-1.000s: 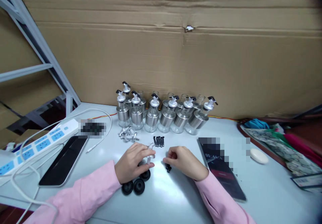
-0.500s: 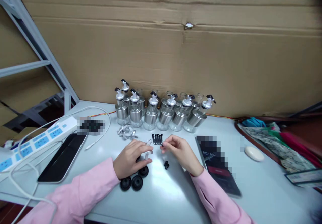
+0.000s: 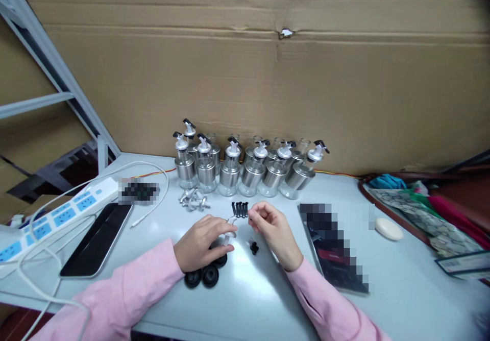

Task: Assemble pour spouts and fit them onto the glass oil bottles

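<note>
My left hand (image 3: 204,241) is closed around a silver pourer spout (image 3: 230,235), gripping it between thumb and fingers. Below that hand lie several round black caps (image 3: 210,275), partly covered by it. My right hand (image 3: 273,231) is pinched, and what sits between its fingertips is too small to make out. Just left of those fingertips is a row of small black levers (image 3: 239,209). A little cluster of small black pieces (image 3: 254,248) rests under the right hand. Further back on the left is a pile of silver spouts (image 3: 192,199).
Glass bottles with metal sleeves (image 3: 229,170) stand in rows against the cardboard (image 3: 245,86), the front ones fitted with spouts. At left are a power strip (image 3: 61,216), a black tray-like device (image 3: 97,239) and white cables. A tablet (image 3: 325,249) and a white oval object (image 3: 388,228) lie right.
My right fingertips have drawn slightly away from the row of black levers, their pinch more closed. The left hand keeps the spout, nearly in place. The view has shifted a little.
</note>
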`<action>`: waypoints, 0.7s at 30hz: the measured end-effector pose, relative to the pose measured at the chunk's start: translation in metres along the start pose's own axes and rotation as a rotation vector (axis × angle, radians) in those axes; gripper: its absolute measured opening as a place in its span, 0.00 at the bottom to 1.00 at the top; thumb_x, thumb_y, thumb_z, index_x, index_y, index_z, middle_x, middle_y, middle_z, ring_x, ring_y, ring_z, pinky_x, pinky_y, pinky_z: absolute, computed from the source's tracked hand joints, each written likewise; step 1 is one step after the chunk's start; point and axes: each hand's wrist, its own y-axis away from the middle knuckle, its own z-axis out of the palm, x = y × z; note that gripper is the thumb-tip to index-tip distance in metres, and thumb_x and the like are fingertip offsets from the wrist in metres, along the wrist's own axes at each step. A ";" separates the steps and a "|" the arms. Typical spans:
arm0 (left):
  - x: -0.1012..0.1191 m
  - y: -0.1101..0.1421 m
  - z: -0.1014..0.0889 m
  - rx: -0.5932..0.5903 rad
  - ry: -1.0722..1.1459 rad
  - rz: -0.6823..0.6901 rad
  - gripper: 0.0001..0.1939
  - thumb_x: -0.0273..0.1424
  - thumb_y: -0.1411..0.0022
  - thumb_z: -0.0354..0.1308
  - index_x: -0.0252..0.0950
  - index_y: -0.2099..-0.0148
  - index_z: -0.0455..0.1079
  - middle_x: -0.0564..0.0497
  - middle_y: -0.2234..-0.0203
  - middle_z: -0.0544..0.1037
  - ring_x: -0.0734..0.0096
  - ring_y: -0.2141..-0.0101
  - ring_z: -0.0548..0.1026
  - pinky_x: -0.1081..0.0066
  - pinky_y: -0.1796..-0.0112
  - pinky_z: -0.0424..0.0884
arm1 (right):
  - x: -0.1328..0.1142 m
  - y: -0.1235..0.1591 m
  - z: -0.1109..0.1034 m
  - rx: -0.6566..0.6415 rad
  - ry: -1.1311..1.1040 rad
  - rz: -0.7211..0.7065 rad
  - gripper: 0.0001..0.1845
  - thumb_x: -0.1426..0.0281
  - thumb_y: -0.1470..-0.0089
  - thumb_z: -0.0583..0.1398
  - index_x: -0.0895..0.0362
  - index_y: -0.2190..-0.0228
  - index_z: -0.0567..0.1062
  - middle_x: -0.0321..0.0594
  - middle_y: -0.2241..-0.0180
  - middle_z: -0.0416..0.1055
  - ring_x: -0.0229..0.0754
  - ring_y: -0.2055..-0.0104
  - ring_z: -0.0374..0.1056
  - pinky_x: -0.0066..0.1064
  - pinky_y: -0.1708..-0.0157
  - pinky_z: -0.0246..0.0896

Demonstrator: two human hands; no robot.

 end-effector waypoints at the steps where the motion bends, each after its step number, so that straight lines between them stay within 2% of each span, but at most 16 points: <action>1: 0.000 0.000 0.000 0.001 -0.001 0.008 0.12 0.35 0.35 0.47 0.36 0.51 0.58 0.48 0.66 0.74 0.70 0.65 0.70 0.71 0.63 0.64 | 0.000 0.000 0.000 0.003 0.002 -0.004 0.16 0.59 0.59 0.65 0.58 0.77 0.68 0.30 0.84 0.65 0.30 0.83 0.56 0.24 0.80 0.50; 7: 0.001 0.001 0.001 -0.019 -0.039 0.051 0.12 0.35 0.34 0.46 0.36 0.51 0.57 0.47 0.65 0.74 0.69 0.65 0.70 0.70 0.63 0.65 | 0.000 0.003 0.000 0.035 -0.001 -0.042 0.11 0.64 0.59 0.66 0.58 0.77 0.74 0.32 0.80 0.69 0.33 0.78 0.61 0.26 0.75 0.56; 9: 0.001 0.002 0.001 -0.017 -0.029 0.043 0.13 0.35 0.34 0.46 0.36 0.50 0.56 0.46 0.64 0.74 0.69 0.66 0.71 0.70 0.63 0.66 | 0.001 0.003 -0.001 0.032 -0.027 -0.004 0.10 0.65 0.61 0.67 0.57 0.73 0.77 0.35 0.75 0.73 0.35 0.74 0.65 0.28 0.70 0.60; 12: 0.001 0.004 0.003 0.051 -0.020 -0.007 0.16 0.36 0.36 0.48 0.35 0.49 0.53 0.46 0.65 0.74 0.69 0.69 0.70 0.70 0.66 0.68 | 0.002 0.003 -0.001 0.007 -0.081 0.059 0.13 0.66 0.61 0.67 0.55 0.69 0.78 0.38 0.72 0.76 0.40 0.68 0.70 0.33 0.63 0.62; 16: 0.000 0.003 0.003 0.091 -0.019 -0.018 0.15 0.36 0.37 0.50 0.36 0.52 0.54 0.47 0.67 0.73 0.69 0.70 0.70 0.70 0.68 0.68 | 0.001 0.005 0.000 -0.015 -0.025 0.005 0.10 0.66 0.60 0.66 0.55 0.71 0.79 0.37 0.74 0.74 0.40 0.70 0.69 0.33 0.65 0.63; 21: -0.001 0.002 0.003 0.077 -0.002 0.022 0.14 0.34 0.36 0.50 0.36 0.51 0.55 0.44 0.62 0.73 0.67 0.62 0.73 0.67 0.63 0.69 | 0.000 0.007 0.002 -0.050 0.057 -0.098 0.07 0.68 0.58 0.64 0.54 0.72 0.79 0.37 0.71 0.71 0.40 0.67 0.67 0.30 0.66 0.62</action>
